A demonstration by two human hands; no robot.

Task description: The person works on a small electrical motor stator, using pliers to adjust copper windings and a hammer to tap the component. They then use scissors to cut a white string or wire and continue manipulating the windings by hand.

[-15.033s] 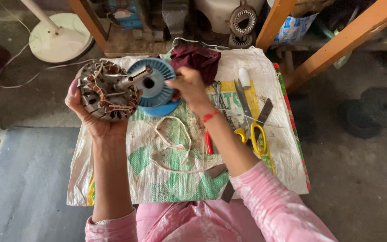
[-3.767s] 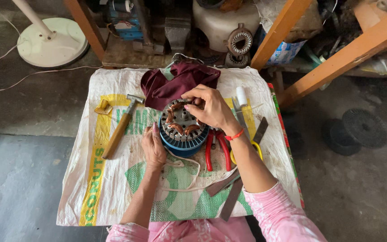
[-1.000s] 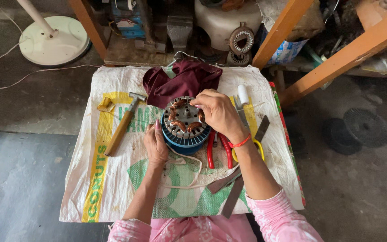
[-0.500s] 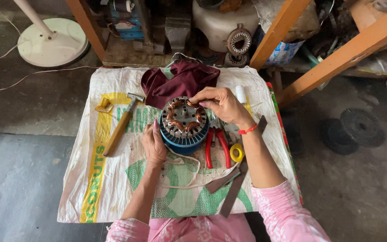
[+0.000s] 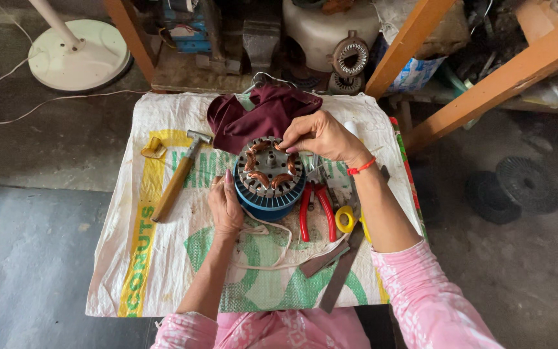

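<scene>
A round motor stator (image 5: 270, 174) with copper windings and a blue casing sits upright in the middle of a white woven sack (image 5: 163, 271). My left hand (image 5: 225, 205) rests against the stator's left side and steadies it. My right hand (image 5: 321, 137) hovers over the stator's upper right rim, its fingertips pinched at a copper winding. A white cord (image 5: 272, 252) trails from the stator toward me.
A wooden-handled hammer (image 5: 177, 176) lies left of the stator, a maroon cloth (image 5: 263, 116) behind it. Red-handled pliers (image 5: 316, 210), yellow-handled scissors (image 5: 345, 220) and flat metal strips (image 5: 340, 274) lie to the right. A white fan base (image 5: 79, 55) and orange wooden beams (image 5: 485, 81) stand around.
My right hand has shifted from over the stator's centre to its upper right rim. My left hand stays on the left side. Much earlier the stator was held up in the air.
</scene>
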